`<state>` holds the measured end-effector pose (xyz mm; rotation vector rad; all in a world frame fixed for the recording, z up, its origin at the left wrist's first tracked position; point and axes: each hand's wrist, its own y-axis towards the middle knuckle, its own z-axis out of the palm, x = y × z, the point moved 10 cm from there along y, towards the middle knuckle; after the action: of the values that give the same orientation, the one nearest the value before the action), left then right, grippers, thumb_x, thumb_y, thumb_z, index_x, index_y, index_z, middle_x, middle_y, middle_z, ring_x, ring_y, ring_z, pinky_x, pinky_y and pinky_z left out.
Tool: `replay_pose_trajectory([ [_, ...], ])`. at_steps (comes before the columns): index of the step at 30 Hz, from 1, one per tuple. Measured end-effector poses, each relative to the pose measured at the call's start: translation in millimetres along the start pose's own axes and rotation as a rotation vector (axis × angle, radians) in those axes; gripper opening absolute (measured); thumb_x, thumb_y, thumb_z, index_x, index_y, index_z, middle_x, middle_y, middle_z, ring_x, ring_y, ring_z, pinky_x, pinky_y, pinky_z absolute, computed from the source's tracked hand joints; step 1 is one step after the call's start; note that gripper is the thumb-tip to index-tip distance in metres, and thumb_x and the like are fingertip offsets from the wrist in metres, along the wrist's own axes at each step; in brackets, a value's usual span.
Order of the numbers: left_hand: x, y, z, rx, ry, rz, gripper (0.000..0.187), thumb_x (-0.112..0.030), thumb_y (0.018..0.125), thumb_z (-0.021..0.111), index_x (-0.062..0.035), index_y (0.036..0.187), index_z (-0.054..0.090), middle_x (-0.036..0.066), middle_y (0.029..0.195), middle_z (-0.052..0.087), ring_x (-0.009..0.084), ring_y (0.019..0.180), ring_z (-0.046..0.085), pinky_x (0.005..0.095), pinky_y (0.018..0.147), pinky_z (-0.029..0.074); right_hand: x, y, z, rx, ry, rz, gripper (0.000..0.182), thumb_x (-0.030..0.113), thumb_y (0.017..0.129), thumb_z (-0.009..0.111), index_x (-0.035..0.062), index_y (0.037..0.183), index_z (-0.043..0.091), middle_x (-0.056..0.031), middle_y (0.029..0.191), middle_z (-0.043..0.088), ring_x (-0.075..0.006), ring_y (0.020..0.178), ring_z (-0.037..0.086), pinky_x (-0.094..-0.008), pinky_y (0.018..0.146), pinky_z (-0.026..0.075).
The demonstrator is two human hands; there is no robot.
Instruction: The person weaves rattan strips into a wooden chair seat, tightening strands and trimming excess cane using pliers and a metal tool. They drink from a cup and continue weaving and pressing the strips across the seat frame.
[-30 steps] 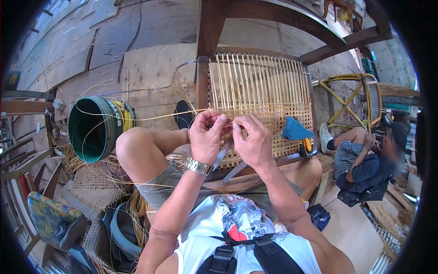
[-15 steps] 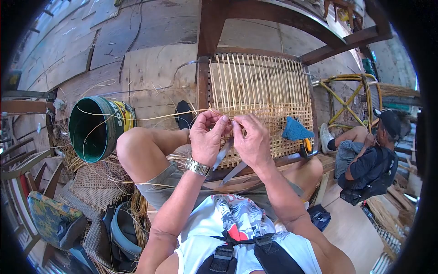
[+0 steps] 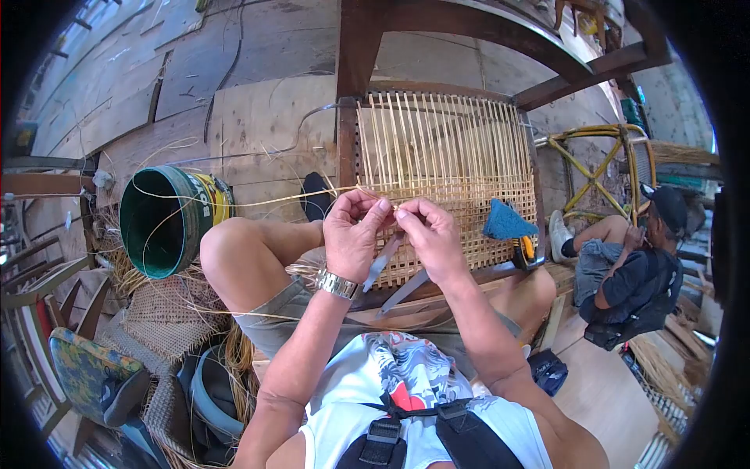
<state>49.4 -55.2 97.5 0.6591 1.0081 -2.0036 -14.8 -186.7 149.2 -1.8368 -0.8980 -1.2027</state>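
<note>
The left hand [image 3: 353, 234] and right hand [image 3: 429, 238] pinch a cane strand [image 3: 289, 198] over the woven seat [image 3: 469, 187]; left of them, a bucket's [image 3: 187, 220] yellow label [image 3: 211, 195] shows "BO", otherwise illegible.

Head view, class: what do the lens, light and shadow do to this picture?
Head view: rounded black edges and fisheye bending; head view: shadow inside the bucket, highlights on the wristwatch; head view: the strand is too fine to trace within the left hand.
</note>
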Motion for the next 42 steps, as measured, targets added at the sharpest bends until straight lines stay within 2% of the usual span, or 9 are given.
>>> replay_pose_trajectory([
  [2, 5.3, 1.3, 0.8, 0.04, -0.061, -0.045, 0.017, -0.003, 0.092, 0.071, -0.0005, 0.104, 0.059, 0.006, 0.093, 0.07, 0.0105, 0.082, 0.067, 0.0265, 0.076, 0.06, -21.7, -3.1, 12.3, 0.116, 0.422, 0.266, 0.005, 0.01, 0.095, 0.065, 0.0056, 0.095, 0.067, 0.0002, 0.082, 0.065, -0.0033, 0.064, 0.052, -0.0192, 0.055, 0.04],
  [9, -2.7, -5.9, 0.3, -0.033, 0.005, 0.045, 0.018, -0.004, 0.092, 0.071, -0.0009, 0.105, 0.059, 0.006, 0.093, 0.07, 0.0106, 0.082, 0.067, 0.0265, 0.075, 0.06, -31.9, -13.5, 22.4, 0.206, 0.589, 0.451, 0.006, 0.011, 0.095, 0.067, 0.0067, 0.099, 0.068, 0.0003, 0.082, 0.064, -0.0032, 0.066, 0.053, -0.0173, 0.057, 0.041],
  [11, 0.3, -4.3, -1.2, -0.026, -0.017, 0.04, 0.018, -0.004, 0.092, 0.072, -0.001, 0.105, 0.059, 0.006, 0.093, 0.07, 0.0103, 0.081, 0.067, 0.0258, 0.075, 0.059, -6.3, -3.6, -0.3, -0.026, 0.121, 0.091, 0.008, 0.009, 0.094, 0.067, 0.003, 0.099, 0.068, -0.0036, 0.087, 0.066, -0.0119, 0.074, 0.061, -0.0269, 0.063, 0.05],
  [12, 0.6, -3.9, -1.7, -0.027, -0.017, 0.04, 0.018, -0.004, 0.092, 0.072, -0.001, 0.105, 0.059, 0.006, 0.093, 0.07, 0.0103, 0.081, 0.067, 0.0258, 0.075, 0.059, -4.3, -3.7, -0.8, -0.025, 0.12, 0.091, 0.008, 0.009, 0.094, 0.067, 0.003, 0.099, 0.068, -0.0036, 0.087, 0.066, -0.0119, 0.074, 0.061, -0.0269, 0.063, 0.05],
  [14, 2.2, -2.8, -0.9, -0.012, -0.01, 0.03, 0.018, -0.004, 0.092, 0.072, -0.0011, 0.104, 0.059, 0.006, 0.093, 0.07, 0.009, 0.081, 0.066, 0.0247, 0.075, 0.059, 42.3, -8.3, -2.9, -0.072, -0.322, -0.319, 0.013, 0.007, 0.091, 0.068, 0.0014, 0.103, 0.066, -0.0092, 0.09, 0.066, -0.0227, 0.077, 0.066, -0.0333, 0.067, 0.053],
  [17, 5.0, -1.5, -0.4, 0.005, 0.02, 0.02, 0.02, -0.005, 0.092, 0.073, -0.0023, 0.106, 0.06, 0.006, 0.091, 0.07, 0.0111, 0.078, 0.067, 0.0256, 0.073, 0.058, 54.8, -12.6, 1.2, -0.112, -0.413, -0.486, 0.014, 0.004, 0.089, 0.068, 0.0004, 0.103, 0.065, -0.0141, 0.09, 0.065, -0.0323, 0.08, 0.067, -0.0388, 0.069, 0.054],
  [27, 8.8, -4.8, 1.9, 0.016, -0.03, -0.076, 0.02, -0.003, 0.091, 0.073, -0.0025, 0.106, 0.059, 0.005, 0.093, 0.071, 0.0112, 0.08, 0.068, 0.0248, 0.072, 0.058, 49.0, -14.2, 11.1, -0.064, -0.461, -0.492, 0.013, -0.001, 0.09, 0.061, 0.0014, 0.102, 0.056, -0.0155, 0.091, 0.059, -0.0359, 0.079, 0.064, -0.0438, 0.068, 0.053],
  [33, 18.7, -14.5, 3.2, -0.074, -0.186, -0.187, 0.022, -0.006, 0.091, 0.074, -0.0008, 0.107, 0.059, 0.004, 0.09, 0.07, 0.0093, 0.075, 0.064, 0.0245, 0.07, 0.057, 35.4, -18.3, 3.4, -0.138, -0.27, -0.442, 0.009, 0.002, 0.093, 0.063, 0.0016, 0.101, 0.058, -0.0139, 0.092, 0.062, -0.0303, 0.079, 0.065, -0.0389, 0.068, 0.052],
  [42, 12.3, -16.0, 4.6, 0.082, -0.139, -0.298, 0.015, -0.006, 0.093, 0.071, -0.0021, 0.105, 0.063, 0.004, 0.096, 0.068, 0.0117, 0.083, 0.067, 0.0272, 0.078, 0.06, 39.5, -23.8, -5.7, -0.152, -0.333, -0.506, 0.008, 0.005, 0.094, 0.065, 0.0018, 0.1, 0.06, -0.0129, 0.089, 0.062, -0.0305, 0.08, 0.064, -0.0383, 0.068, 0.051],
])
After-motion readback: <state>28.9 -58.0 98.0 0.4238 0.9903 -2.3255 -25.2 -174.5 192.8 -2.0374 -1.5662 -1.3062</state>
